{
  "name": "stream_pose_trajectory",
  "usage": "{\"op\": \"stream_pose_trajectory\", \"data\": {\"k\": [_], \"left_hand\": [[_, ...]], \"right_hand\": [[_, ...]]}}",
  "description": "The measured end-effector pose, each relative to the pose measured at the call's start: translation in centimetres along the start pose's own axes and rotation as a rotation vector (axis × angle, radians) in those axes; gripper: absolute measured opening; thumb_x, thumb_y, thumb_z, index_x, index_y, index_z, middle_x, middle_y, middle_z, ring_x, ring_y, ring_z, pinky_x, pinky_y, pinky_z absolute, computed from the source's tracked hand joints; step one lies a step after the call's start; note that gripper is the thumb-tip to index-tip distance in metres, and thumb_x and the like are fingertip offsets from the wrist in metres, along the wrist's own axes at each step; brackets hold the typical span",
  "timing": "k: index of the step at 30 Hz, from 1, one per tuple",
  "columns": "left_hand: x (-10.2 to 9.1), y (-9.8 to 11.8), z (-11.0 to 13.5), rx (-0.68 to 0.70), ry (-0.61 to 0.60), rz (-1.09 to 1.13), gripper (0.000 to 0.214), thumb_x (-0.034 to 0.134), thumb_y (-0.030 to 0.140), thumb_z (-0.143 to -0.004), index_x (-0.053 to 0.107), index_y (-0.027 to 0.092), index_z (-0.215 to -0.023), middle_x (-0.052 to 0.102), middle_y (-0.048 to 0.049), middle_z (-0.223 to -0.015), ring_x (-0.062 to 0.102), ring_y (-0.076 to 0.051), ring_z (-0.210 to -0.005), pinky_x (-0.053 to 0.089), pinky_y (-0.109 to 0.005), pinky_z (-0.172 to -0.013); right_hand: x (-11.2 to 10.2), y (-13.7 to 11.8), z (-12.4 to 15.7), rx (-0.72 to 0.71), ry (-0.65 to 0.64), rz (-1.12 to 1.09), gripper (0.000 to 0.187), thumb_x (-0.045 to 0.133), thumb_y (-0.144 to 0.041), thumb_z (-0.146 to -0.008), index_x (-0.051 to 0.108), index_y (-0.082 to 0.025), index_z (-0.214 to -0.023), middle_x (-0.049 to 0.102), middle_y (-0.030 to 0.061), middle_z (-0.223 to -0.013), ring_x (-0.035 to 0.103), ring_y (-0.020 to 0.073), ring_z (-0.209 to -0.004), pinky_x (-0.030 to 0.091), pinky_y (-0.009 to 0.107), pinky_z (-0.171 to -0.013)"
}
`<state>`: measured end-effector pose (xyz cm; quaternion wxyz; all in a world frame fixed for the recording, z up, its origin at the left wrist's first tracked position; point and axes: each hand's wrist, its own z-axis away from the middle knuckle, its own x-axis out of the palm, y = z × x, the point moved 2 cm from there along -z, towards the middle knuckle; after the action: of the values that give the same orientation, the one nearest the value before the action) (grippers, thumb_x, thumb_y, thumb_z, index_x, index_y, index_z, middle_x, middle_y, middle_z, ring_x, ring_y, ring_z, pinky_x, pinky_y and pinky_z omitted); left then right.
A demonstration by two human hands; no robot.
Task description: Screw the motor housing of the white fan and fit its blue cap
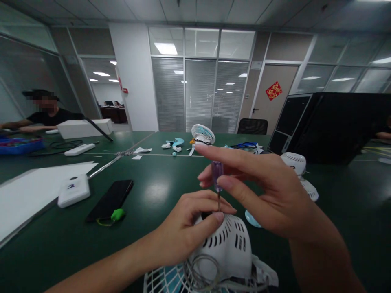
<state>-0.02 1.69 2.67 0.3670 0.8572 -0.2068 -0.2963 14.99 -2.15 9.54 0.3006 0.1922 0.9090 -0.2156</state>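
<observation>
Upright in my right hand [262,187] is a screwdriver with a purple see-through handle [217,175]. The thumb and fingers grip the handle, and the index finger lies across its top. Its thin shaft points down to the white slotted motor housing of a small fan [232,240]. My left hand [189,228] lies curled over the top of that housing, thumb and fingers on either side of the shaft. The screwdriver's tip is hidden by the left hand. Below the housing are a coiled grey cable [203,268] and a white grille [165,280] with blue blades behind it.
A black phone [111,199] with a green charm and a white box-shaped device [74,190] lie to the left. Another small fan [203,133] and loose parts stand farther back. A large black case [339,126] is at the right. A person [45,110] sits far left.
</observation>
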Motion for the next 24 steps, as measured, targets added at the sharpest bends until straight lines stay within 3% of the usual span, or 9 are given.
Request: {"op": "stream_pose_trajectory", "data": {"k": [5, 10, 16, 22, 24], "left_hand": [[0.1, 0.1, 0.1, 0.005, -0.006, -0.004, 0.021, 0.054, 0.019, -0.094, 0.075, 0.024, -0.097, 0.075, -0.0029, -0.103, 0.068, -0.019, -0.097, 0.052, -0.034, -0.09], [0.1, 0.0, 0.1, -0.036, -0.019, -0.008, 0.022, 0.054, 0.02, -0.094, 0.076, 0.022, -0.098, 0.075, -0.0047, -0.102, 0.067, -0.021, -0.1, 0.05, -0.039, -0.095], [0.0, 0.0, 0.1, -0.003, -0.009, -0.033, 0.021, 0.054, 0.02, -0.094, 0.075, 0.021, -0.097, 0.074, -0.0049, -0.1, 0.068, -0.021, -0.096, 0.052, -0.037, -0.09], [0.1, -0.3, 0.0, -0.016, -0.03, 0.006, 0.022, 0.053, 0.017, -0.095, 0.074, 0.018, -0.099, 0.074, -0.0073, -0.103, 0.068, -0.02, -0.098, 0.052, -0.038, -0.092], [0.1, -0.3, 0.0, -0.014, -0.03, 0.008, 0.022, 0.053, 0.017, -0.094, 0.075, 0.018, -0.1, 0.074, -0.0076, -0.103, 0.068, -0.021, -0.098, 0.052, -0.038, -0.091]], "right_hand": [[0.0, -0.2, 0.1, -0.014, 0.078, 0.045, 0.04, 0.063, -0.022, -0.092, 0.062, -0.028, -0.132, 0.073, 0.0007, -0.111, 0.069, 0.0104, -0.077, 0.058, 0.021, -0.065], [-0.5, -0.2, 0.2, 0.015, 0.073, 0.048, 0.044, 0.054, -0.015, -0.096, 0.058, -0.029, -0.138, 0.074, -0.0003, -0.105, 0.069, 0.0127, -0.086, 0.06, 0.024, -0.073], [-0.8, -0.1, -0.1, -0.043, 0.268, 0.197, 0.034, 0.08, -0.031, -0.08, 0.071, -0.024, -0.113, 0.072, -0.0023, -0.088, 0.059, 0.0084, -0.063, 0.049, 0.02, -0.049], [-1.0, -0.1, 0.0, -0.022, 0.159, 0.189, 0.035, 0.053, -0.021, -0.096, 0.064, -0.028, -0.128, 0.073, 0.0016, -0.099, 0.067, 0.0154, -0.082, 0.055, 0.028, -0.065], [-1.1, -0.1, 0.1, -0.005, 0.151, 0.193, 0.036, 0.051, -0.019, -0.097, 0.063, -0.03, -0.13, 0.074, 0.0008, -0.095, 0.068, 0.015, -0.076, 0.055, 0.028, -0.065]]}}
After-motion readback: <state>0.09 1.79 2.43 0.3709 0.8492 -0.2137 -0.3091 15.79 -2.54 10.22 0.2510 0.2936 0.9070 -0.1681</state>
